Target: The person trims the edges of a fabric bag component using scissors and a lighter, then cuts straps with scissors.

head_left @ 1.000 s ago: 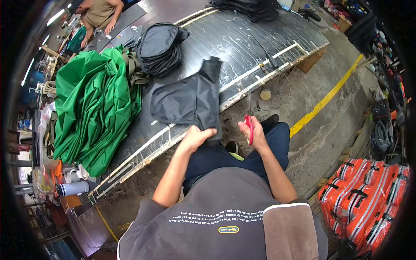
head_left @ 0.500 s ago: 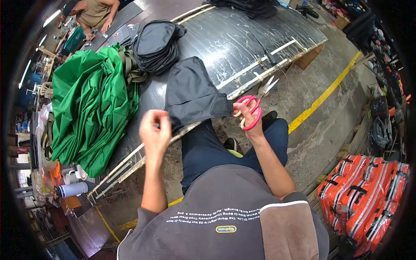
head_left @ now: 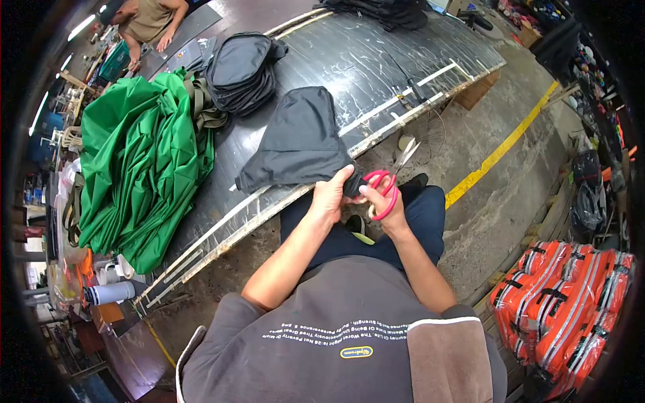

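A: Left hand (head_left: 329, 199) has come across since half a second ago. It was at the far left corner of the black fabric piece (head_left: 299, 138); now it's at the narrow end, right beside the right hand (head_left: 391, 209).

B: Grip?

A: Left pinches that narrow end, thumb on top. Right is closed round the scissors (head_left: 395, 185) by the pink handles, blades at 1 o'clock (slightly parted). Can't tell if right's fingertips pinch the fabric too.

B: Where's the piece lying?

A: At 11 o'clock from the hands, mostly flat on the dark table (head_left: 363, 74), narrow end over the near edge.

B: Around it?

A: Stack of black bags (head_left: 240, 67) past it, also 11. Green fabric heap (head_left: 138, 164) at 9. Orange packs (head_left: 557, 309) at 4. Co-worker (head_left: 151, 20) at 10, across the table.
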{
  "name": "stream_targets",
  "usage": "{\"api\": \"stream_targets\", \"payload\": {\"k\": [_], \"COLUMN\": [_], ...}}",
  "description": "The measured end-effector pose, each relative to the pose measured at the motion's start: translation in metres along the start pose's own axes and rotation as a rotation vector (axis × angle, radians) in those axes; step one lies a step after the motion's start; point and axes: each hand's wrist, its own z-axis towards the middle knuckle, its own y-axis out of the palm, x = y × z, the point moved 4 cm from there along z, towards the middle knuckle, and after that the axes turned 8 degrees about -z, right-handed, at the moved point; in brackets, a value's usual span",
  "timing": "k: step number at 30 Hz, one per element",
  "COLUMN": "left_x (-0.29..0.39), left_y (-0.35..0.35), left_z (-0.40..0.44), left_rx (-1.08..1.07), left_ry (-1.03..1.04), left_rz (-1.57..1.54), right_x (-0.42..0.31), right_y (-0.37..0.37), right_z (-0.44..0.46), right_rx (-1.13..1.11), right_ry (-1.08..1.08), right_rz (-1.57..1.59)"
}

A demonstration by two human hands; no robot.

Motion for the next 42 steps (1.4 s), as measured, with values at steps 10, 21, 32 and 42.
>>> {"api": "stream_targets", "payload": {"k": [10,21,32,42], "left_x": [0.035,0.03,0.029,0.081], "left_y": [-0.028,-0.022,-0.02,-0.025], "left_z": [0.005,-0.001,-0.003,0.048], "left_rx": [0.016,0.064,0.047,-0.09], "left_ry": [0.33,0.365,0.36,0.308], "left_rz": [0.205,0.309,0.322,0.655], "right_x": [0.035,0.044,0.042,0.04], "right_y": [-0.006,0.002,0.002,-0.003], "right_z": [-0.028,-0.031,-0.036,-0.025], "right_rx": [-0.259,-0.249,-0.227,-0.243], "right_ry": [-0.049,0.01,0.073,0.103], "right_rz": [-0.425,-0.554,-0.501,-0.239]}}
